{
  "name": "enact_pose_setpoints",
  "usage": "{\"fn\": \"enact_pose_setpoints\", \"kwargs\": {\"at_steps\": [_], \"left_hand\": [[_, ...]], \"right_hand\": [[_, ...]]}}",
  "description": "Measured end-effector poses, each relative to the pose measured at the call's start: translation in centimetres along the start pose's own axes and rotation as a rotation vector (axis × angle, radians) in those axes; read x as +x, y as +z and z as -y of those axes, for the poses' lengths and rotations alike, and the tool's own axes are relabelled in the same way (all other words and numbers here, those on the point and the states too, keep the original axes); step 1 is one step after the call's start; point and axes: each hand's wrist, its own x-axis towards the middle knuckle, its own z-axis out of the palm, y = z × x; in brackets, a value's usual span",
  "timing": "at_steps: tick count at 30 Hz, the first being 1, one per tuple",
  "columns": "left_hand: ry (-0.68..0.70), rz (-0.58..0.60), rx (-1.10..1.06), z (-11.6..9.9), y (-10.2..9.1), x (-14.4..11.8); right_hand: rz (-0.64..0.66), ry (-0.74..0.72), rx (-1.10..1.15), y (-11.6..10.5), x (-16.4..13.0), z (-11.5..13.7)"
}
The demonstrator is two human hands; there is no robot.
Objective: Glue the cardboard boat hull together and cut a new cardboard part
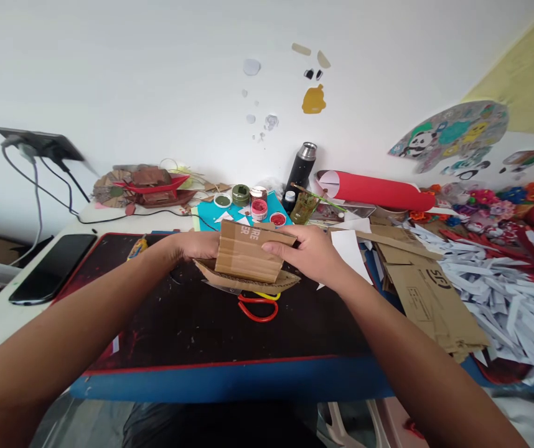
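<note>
Both hands are at a small cardboard model above the dark mat. Its lower part is a boat-shaped cardboard base point(248, 282) with pointed ends and a corrugated edge. A rectangular cardboard piece point(243, 252) with printed letters stands tilted inside it. My right hand point(311, 249) pinches this piece, thumb on the near face and fingers behind. At the left end my left hand point(199, 246) is closed around the base, its fingertips hidden behind the cardboard. Under the model lie scissors point(260, 318) with red and yellow handles, their blades covered from view.
Paint jars point(240, 195) stand behind on blue paper, with a black thermos point(300, 167) and a brush cup point(303, 208). Flat cardboard point(428, 298) and many white paper strips point(512, 305) cover the right. A phone point(52, 269) and a red boat model point(155, 186) are left.
</note>
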Motion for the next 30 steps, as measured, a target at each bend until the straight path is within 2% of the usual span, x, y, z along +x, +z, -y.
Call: {"fn": "enact_pose_setpoints", "kwargs": {"at_steps": [3, 4, 12, 18, 22, 25, 30], "left_hand": [[-0.104, 0.221, 0.075, 0.4, -0.2, 0.5], [-0.125, 0.233, 0.087, 0.5, -0.2, 0.6], [-0.147, 0.213, 0.078, 1.0, 0.1, 1.2], [-0.13, 0.085, -0.008, 1.3, 0.4, 1.5], [-0.11, 0.09, -0.011, 1.8, 0.3, 1.7], [-0.101, 0.186, 0.064, 2.0, 0.0, 1.9], [-0.109, 0.504, 0.275, 2.2, -0.5, 2.5]], "right_hand": [[-0.021, 0.035, 0.063, 0.2, 0.3, -0.5], [-0.029, 0.043, 0.072, 0.2, 0.4, -0.6], [-0.064, 0.071, 0.106, 0.6, 0.6, -0.8], [-0.074, 0.088, 0.13, 1.0, 0.6, -1.4], [-0.08, 0.085, 0.145, 1.1, 0.5, -1.5], [-0.07, 0.089, 0.158, 1.0, 0.5, -1.4], [-0.077, 0.084, 0.165, 1.0, 0.3, -1.7]]}}
